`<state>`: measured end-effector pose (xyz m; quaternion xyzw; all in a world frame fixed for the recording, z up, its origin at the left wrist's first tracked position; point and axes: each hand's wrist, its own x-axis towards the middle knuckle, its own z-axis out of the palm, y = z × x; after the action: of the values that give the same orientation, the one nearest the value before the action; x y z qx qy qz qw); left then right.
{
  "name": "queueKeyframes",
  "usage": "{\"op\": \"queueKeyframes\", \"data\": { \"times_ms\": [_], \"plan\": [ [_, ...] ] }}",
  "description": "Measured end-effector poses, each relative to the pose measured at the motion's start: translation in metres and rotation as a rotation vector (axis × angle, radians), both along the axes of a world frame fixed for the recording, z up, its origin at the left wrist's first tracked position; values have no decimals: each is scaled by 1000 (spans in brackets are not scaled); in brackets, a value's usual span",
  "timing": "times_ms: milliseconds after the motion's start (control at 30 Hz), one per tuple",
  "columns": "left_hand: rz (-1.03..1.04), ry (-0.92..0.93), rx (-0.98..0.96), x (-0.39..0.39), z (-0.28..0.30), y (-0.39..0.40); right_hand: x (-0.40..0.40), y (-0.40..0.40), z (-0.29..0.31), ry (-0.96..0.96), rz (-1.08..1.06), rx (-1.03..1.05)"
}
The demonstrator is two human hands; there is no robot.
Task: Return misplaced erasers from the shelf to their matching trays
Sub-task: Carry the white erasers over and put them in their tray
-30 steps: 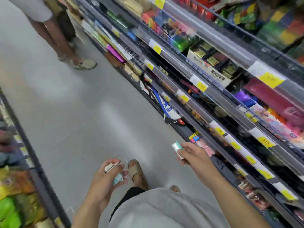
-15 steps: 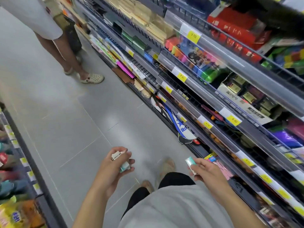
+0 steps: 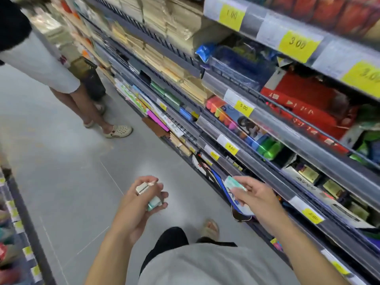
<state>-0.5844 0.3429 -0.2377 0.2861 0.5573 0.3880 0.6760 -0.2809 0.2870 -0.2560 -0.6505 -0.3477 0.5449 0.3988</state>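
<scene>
I am looking down a shop aisle, a stationery section by the look of it, with tiered metal shelves (image 3: 273,145) on the right carrying yellow price tags (image 3: 243,108), stacked paper pads (image 3: 164,64) and colourful packaged goods, and another shopper (image 3: 61,79) standing on the grey tiled floor (image 3: 61,171).

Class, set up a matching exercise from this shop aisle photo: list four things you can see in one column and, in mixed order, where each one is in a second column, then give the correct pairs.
Things
1. small white and teal eraser
2. two small erasers, one white, one teal
3. yellow price label reading 5.00
4. cream perforated clog

Places
A. on the grey floor, worn by another person
B. on the front rail of a shelf
C. pinched in the right hand
D. held in the left hand

Pairs: 1-C, 2-D, 3-B, 4-A
</scene>
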Motion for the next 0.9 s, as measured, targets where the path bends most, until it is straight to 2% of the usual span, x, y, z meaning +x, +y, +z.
{"op": "queueKeyframes", "data": {
  "times_ms": [233, 467, 600, 733, 900],
  "plan": [
    [-233, -100, 259, 56, 81, 121, 6, 63, 97, -124, -110, 289],
    [-557, -297, 504, 109, 177, 204, -5, 81, 192, -229, -272, 429],
    [-730, -402, 620, 138, 219, 227, -8, 81, 236, -384, -366, 497],
    [-822, -474, 693, 158, 244, 246, -1, 86, 271, -478, -416, 613],
    [-812, -489, 720, 166, 259, 272, 18, 123, 304, -583, -386, 682]
  ]
}}
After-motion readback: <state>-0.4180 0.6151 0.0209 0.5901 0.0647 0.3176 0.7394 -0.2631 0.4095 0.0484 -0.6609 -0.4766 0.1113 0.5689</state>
